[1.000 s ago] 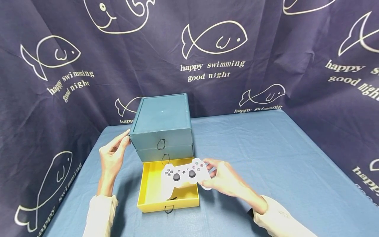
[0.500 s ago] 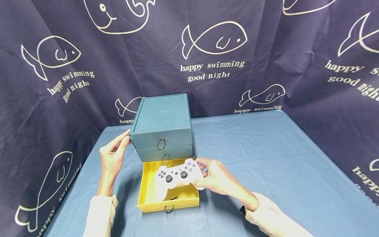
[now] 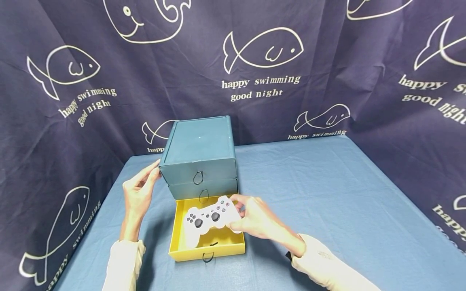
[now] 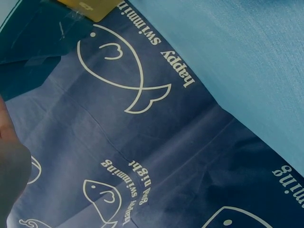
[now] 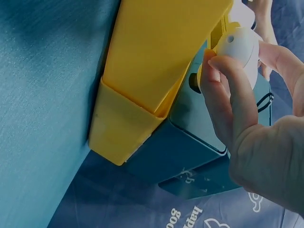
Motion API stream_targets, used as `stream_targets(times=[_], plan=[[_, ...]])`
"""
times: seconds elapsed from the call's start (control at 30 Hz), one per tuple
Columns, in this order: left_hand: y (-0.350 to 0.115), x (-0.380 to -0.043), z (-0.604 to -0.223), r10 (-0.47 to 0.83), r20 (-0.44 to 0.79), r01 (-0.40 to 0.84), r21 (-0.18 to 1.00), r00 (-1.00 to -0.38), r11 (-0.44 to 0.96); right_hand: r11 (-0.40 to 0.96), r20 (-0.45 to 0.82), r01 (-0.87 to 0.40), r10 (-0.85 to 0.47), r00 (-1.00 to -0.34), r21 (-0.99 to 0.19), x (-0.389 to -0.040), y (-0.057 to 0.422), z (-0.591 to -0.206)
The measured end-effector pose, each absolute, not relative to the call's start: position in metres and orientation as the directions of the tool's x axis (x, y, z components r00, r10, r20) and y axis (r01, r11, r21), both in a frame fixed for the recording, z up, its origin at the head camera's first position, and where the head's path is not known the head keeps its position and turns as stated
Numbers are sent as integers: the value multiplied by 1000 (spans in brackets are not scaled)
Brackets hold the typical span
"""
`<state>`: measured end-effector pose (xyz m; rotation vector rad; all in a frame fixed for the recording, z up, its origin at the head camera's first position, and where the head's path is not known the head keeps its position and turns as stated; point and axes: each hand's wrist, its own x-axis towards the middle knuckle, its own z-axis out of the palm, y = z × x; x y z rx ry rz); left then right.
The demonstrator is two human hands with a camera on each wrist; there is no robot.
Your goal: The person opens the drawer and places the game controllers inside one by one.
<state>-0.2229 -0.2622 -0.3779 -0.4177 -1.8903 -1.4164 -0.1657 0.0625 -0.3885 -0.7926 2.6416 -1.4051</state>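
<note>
A white game controller (image 3: 207, 220) is held over the pulled-out yellow drawer (image 3: 185, 255) in the head view. My right hand (image 3: 256, 218) grips its right end between thumb and fingers; the left end hangs lower, inside the drawer's outline. In the right wrist view the controller (image 5: 237, 47) shows end-on between the fingertips, above the drawer's wall. My left hand (image 3: 137, 194) touches the left front edge of the teal drawer cabinet (image 3: 198, 139), thumb and fingers at its corner. The left wrist view catches only a sliver of that hand at its left edge.
Two closed teal drawer fronts (image 3: 216, 169) with black loop pulls stand above the yellow drawer. A black loop (image 3: 208, 257) hangs on the yellow front. Blue cloth (image 3: 302, 178) covers the table, and dark fish-print fabric (image 3: 262, 109) hangs behind and at both sides.
My right hand has carried the controller leftward, from overlapping the drawer's right side to over its middle. My left hand, the cabinet and the drawer have stayed put.
</note>
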Motion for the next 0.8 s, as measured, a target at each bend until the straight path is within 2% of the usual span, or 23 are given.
stream_targets(times=[0.8], plan=[[-261,-223,-378,-158,721,653,682,-674,329,419,189,-413,-480,-857,-809,-176,56,-405]])
